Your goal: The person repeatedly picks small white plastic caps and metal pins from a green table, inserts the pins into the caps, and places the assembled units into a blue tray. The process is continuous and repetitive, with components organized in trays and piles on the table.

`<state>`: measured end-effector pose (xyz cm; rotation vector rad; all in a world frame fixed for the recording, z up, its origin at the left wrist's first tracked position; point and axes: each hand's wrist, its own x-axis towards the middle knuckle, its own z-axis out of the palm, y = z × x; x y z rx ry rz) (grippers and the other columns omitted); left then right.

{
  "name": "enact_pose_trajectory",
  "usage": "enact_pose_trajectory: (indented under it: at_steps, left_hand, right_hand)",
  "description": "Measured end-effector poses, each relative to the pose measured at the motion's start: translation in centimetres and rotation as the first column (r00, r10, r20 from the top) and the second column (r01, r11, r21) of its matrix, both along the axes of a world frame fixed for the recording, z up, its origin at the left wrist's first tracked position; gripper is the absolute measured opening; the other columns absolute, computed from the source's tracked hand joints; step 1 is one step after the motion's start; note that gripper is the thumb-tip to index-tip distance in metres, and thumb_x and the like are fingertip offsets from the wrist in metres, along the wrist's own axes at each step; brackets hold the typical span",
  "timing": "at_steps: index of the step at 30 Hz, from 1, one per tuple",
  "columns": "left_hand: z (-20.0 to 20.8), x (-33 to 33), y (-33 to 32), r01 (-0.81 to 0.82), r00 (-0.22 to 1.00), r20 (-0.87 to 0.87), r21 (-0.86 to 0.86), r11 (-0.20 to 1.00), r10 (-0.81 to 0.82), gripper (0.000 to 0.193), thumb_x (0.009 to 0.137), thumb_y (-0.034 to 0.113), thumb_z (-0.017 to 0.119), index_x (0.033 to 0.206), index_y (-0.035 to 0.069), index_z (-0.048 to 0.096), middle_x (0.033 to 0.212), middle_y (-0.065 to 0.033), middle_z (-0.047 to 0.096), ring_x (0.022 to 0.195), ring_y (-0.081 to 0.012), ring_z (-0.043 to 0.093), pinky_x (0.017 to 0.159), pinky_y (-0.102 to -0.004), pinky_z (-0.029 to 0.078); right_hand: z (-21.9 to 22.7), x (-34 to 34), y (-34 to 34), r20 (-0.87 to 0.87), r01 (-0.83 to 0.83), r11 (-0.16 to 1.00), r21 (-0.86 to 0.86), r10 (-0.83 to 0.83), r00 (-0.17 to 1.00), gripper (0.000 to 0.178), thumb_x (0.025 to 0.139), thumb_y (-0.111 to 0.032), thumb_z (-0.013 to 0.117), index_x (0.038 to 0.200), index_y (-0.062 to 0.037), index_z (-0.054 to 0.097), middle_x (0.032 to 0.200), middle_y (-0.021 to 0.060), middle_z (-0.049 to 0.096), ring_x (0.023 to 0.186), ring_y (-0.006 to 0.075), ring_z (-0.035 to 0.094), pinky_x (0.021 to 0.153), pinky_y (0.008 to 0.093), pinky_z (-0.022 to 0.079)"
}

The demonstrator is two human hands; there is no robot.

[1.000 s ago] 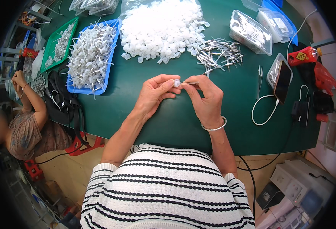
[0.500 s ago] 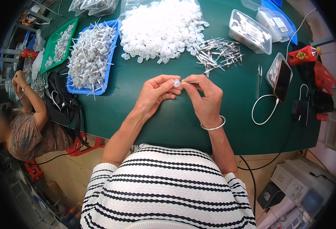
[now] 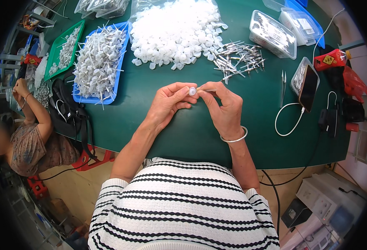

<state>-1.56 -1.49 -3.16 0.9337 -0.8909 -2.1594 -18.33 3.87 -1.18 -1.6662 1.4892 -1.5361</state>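
Between thumb and fingers my left hand [image 3: 169, 101] pinches a small translucent white plastic cap [image 3: 192, 91]. My right hand [image 3: 224, 104] is closed in a pinch against the cap's right side, on a thin metal pin whose shaft partly shows under the fingers. Both hands meet above the green tabletop [image 3: 183, 143]. Beyond them lies a big heap of white plastic caps [image 3: 175, 33] on a clear bag. To its right is a loose pile of thin metal pins [image 3: 241, 60]. A blue tray [image 3: 116, 93] at left holds many caps with pins in them.
A green tray [image 3: 78, 31] with similar parts stands far left. At right are a clear tub [image 3: 292, 52], tweezers [image 3: 283, 88], a phone [image 3: 309, 91] on a small container, a white cable [image 3: 276, 121] and a red bottle [image 3: 330, 60]. A black bag [image 3: 62, 110] and another person [image 3: 37, 141] are left.
Hardly anything differs. My right hand and the cap have shifted very slightly to the left, while both hands keep their pinch.
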Motion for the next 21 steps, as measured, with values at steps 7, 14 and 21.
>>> enact_pose_trajectory:
  at_steps: [7,14,21]
  left_hand:
    - [-0.16,0.1,-0.01,0.005,1.0,-0.006,-0.005,1.0,-0.005,0.028,0.094,0.018,0.06,0.114,-0.001,0.063,0.095,-0.0106,0.07,0.082,-0.0117,0.067,0.071,-0.0212,0.056]
    - [-0.3,0.05,0.0,0.0,1.0,-0.005,-0.02,1.0,0.0,0.027,0.094,0.017,0.06,0.113,-0.001,0.064,0.094,-0.0094,0.07,0.081,-0.0112,0.067,0.071,-0.0213,0.056]
    - [-0.31,0.02,0.02,-0.009,1.0,0.015,-0.028,1.0,0.009,0.026,0.093,0.017,0.061,0.112,-0.001,0.065,0.093,-0.0081,0.069,0.081,-0.0105,0.066,0.07,-0.0218,0.056]
  right_hand:
    - [0.14,-0.3,0.05,-0.061,-0.012,1.0,-0.006,0.012,0.998,0.008,0.082,-0.003,0.068,0.088,-0.0043,0.063,0.078,0.0085,0.065,0.06,0.023,0.061,0.053,0.0309,0.048]
    - [0.27,-0.52,-0.03,-0.104,-0.039,0.999,-0.02,0.036,0.994,0.008,0.081,-0.004,0.068,0.088,-0.0044,0.063,0.078,0.0086,0.065,0.062,0.0248,0.062,0.054,0.0322,0.048]
    - [0.22,-0.63,0.01,-0.158,-0.032,0.999,-0.025,0.027,0.987,0.011,0.08,-0.004,0.069,0.088,-0.0043,0.063,0.08,0.0086,0.066,0.066,0.0254,0.064,0.056,0.0326,0.05]
